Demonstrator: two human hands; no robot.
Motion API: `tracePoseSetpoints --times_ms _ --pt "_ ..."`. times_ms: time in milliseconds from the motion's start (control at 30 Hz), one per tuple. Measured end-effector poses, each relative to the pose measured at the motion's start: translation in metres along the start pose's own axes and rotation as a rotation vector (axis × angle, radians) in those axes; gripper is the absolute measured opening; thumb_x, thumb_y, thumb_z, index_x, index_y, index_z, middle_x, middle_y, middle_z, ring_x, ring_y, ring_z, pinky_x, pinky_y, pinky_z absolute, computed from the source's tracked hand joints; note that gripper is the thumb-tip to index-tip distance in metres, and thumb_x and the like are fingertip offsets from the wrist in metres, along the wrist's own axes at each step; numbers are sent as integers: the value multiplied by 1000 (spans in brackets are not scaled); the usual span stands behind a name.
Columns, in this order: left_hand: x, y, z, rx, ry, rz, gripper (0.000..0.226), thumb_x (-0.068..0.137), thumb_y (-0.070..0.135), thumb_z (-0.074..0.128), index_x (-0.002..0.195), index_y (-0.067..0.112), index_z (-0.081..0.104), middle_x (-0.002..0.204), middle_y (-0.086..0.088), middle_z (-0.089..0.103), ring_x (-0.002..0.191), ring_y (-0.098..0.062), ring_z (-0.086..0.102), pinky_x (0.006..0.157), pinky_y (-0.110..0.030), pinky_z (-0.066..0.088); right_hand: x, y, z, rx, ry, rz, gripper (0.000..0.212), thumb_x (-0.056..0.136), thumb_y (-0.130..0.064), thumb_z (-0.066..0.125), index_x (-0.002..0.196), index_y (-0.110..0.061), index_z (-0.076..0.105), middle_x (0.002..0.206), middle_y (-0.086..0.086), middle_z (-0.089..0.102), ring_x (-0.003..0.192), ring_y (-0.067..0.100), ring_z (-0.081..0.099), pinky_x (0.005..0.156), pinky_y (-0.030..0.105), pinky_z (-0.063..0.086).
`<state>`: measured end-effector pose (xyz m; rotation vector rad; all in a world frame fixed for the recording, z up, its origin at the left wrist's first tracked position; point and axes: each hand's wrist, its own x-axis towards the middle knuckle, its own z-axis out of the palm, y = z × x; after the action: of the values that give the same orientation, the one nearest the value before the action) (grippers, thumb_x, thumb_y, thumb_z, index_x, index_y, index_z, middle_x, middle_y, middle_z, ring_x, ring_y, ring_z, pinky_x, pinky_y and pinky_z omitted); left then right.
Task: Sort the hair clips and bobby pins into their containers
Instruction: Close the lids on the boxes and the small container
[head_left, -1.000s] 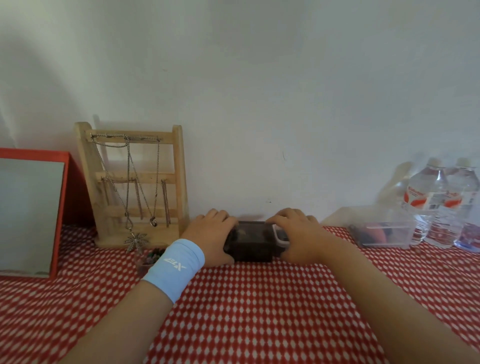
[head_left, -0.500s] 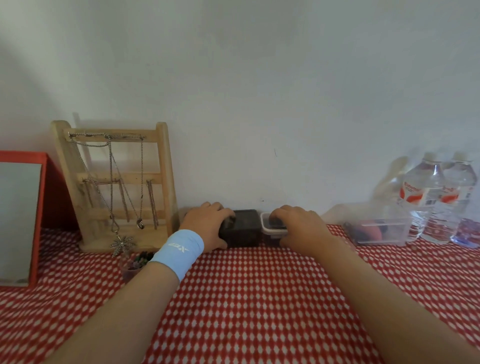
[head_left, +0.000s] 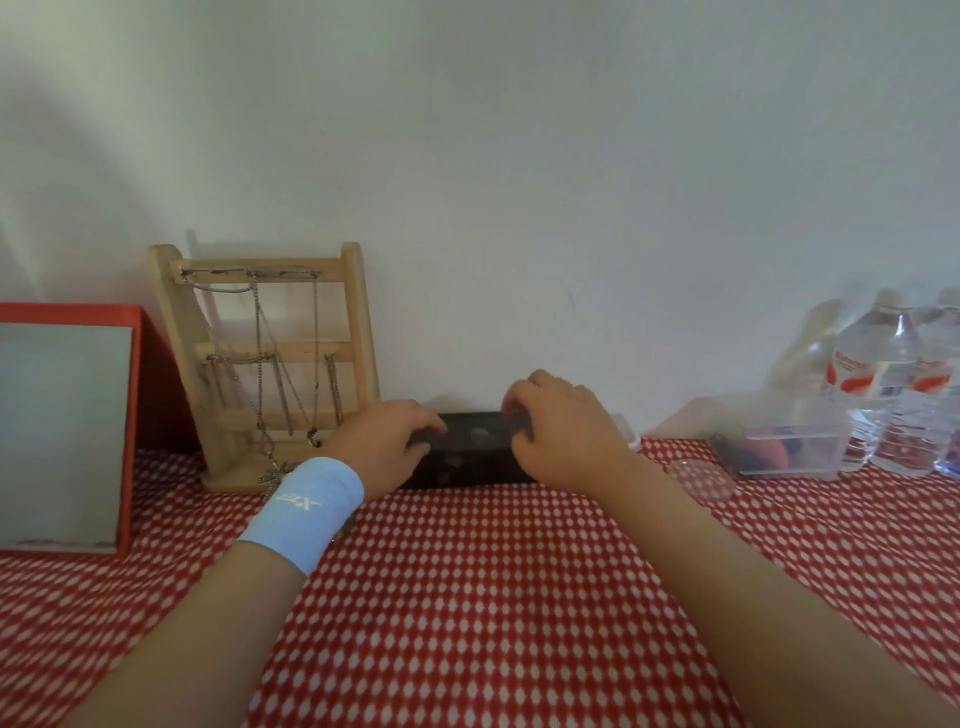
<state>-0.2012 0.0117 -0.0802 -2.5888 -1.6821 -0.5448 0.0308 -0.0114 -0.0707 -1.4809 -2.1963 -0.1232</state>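
The dark box sits at the back of the worktop, against the wall. The left hand grips its left end and the right hand curls over its right. It is probably best drawn forward level and evenly, clear of the necklace stand beside it.

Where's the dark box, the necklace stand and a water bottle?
dark box (head_left: 470, 449): head view, on its front face.
necklace stand (head_left: 301, 349): head view, on its middle wooden rail.
water bottle (head_left: 862, 376): head view, on its red-and-white label.
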Motion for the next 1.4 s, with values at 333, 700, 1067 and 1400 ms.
tracePoseSetpoints --times_ms 333,700,1067,1400 --pt "-75 -37 -21 184 -32 -340 46 92 54 50 133 32 50 141 2 47 127 -21 46 104 -39 43 5 -94 48 177 -419 -84 45 95 -17 50 139 -24 56 136 2 59 120 21 57 102 38 48" --pt "-76 -26 -16 26 -185 -396 70 79 52 69 139 25 47 136 0 57 121 -20 53 101 -33 46 -13 -101 63 401 -484 -90 57 97 -7 49 150 -28 42 149 2 49 133 21 49 106 29 42" --pt "-21 68 10 -129 -139 -57 69 68 64 66 129 36 49 118 7 59 107 -15 59 93 -37 51 -43 3 4 375 -203 143 35 92 -7 55 117 -22 74 115 -4 74 103 9 67 98 34 53" --pt "17 146 63 -250 -159 180 64 71 58 69 131 41 52 125 16 62 109 -6 60 94 -30 52 -84 99 -10 13 -40 259 29 86 -14 54 104 -27 73 112 -1 68 106 21 58 99 39 46"
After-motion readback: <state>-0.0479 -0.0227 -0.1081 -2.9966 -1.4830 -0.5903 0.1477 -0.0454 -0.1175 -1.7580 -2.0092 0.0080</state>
